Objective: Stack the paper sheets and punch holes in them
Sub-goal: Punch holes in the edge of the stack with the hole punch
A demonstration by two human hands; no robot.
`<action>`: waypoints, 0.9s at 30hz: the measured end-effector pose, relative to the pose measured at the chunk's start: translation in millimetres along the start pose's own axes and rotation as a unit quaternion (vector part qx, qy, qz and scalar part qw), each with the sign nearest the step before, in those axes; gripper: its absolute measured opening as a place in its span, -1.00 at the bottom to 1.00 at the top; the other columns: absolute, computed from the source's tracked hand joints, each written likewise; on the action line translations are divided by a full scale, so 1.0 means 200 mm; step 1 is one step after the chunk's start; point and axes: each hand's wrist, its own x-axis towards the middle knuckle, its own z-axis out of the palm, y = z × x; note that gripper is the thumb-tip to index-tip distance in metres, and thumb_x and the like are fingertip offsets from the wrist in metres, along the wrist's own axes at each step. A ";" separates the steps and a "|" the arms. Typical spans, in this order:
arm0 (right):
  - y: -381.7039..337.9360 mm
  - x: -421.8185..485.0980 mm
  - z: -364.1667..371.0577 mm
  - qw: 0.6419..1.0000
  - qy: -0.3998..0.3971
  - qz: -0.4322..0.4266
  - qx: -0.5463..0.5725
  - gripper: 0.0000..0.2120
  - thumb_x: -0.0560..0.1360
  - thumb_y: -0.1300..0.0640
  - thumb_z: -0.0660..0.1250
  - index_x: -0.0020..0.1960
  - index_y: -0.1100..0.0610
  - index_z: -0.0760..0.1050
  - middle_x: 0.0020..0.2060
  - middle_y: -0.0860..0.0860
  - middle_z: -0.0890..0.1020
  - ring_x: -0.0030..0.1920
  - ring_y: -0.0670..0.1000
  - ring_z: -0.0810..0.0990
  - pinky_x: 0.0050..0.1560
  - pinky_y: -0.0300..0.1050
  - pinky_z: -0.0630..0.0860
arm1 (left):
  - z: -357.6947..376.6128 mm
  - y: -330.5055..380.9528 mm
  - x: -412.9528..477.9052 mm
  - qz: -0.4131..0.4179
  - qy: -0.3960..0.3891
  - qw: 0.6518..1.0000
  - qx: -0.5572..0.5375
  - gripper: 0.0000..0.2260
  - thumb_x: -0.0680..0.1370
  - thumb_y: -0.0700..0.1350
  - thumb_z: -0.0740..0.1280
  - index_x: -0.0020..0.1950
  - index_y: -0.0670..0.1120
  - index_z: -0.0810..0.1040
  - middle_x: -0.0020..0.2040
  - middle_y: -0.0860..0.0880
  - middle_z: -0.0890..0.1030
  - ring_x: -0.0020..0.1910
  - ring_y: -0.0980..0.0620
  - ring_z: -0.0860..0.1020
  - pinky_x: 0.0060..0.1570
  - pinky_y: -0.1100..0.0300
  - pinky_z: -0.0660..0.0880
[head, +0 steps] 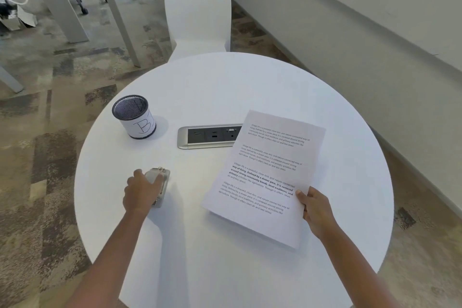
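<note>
Upper left of the round white table (250, 82): mesh pen cup (134, 116) with paper label, empty as far as visible, well clear of the work.

Lower left of centre: left hand (140, 191) lies over the grey hole punch (160, 186), fingers curled around its body — probably taking hold to bring it to the paper.

Centre: recessed power outlet strip (208, 136), right end covered by the paper sheets (265, 177).

Right of centre: sheets lie angled, edges roughly squared. Right hand (316, 210) pinches their near right edge, thumb on top, likely keeping the stack aligned. Holes not yet punched.
</note>
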 end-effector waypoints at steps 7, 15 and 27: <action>0.00 -0.03 -0.01 0.999 -0.007 -0.004 -0.041 -0.78 0.54 0.34 0.16 -0.01 0.13 0.54 -0.11 0.06 0.64 -0.11 0.08 0.59 -0.13 -0.06 0.55 | -0.03 -0.05 0.09 -0.037 -0.058 0.992 -0.110 -0.86 0.41 -0.22 0.33 -0.17 -0.31 0.51 -0.22 -0.23 0.49 -0.20 -0.17 0.45 -0.22 0.15 0.28; -0.02 -0.06 -0.03 0.998 0.004 -0.020 -0.054 -0.78 0.52 0.34 0.20 0.13 0.17 0.48 -0.03 0.16 0.62 -0.05 0.14 0.57 -0.14 -0.06 0.54 | -0.06 -0.02 0.09 -0.021 -0.120 0.968 -0.219 -0.65 0.47 -0.30 0.33 -0.43 -0.10 0.26 -0.38 -0.10 0.32 -0.39 -0.06 0.27 -0.43 0.16 0.16; -0.08 -0.10 -0.05 0.994 -0.076 -0.048 -0.068 -0.82 0.49 0.31 0.28 -0.03 0.05 0.54 -0.29 -0.06 0.72 -0.32 -0.06 0.68 -0.32 -0.16 0.56 | 0.00 0.20 -0.04 -0.059 -0.315 0.832 -0.453 -0.93 0.50 -0.16 0.31 -0.17 -0.10 0.47 -0.22 -0.12 0.55 -0.48 0.07 0.62 -0.48 0.28 0.57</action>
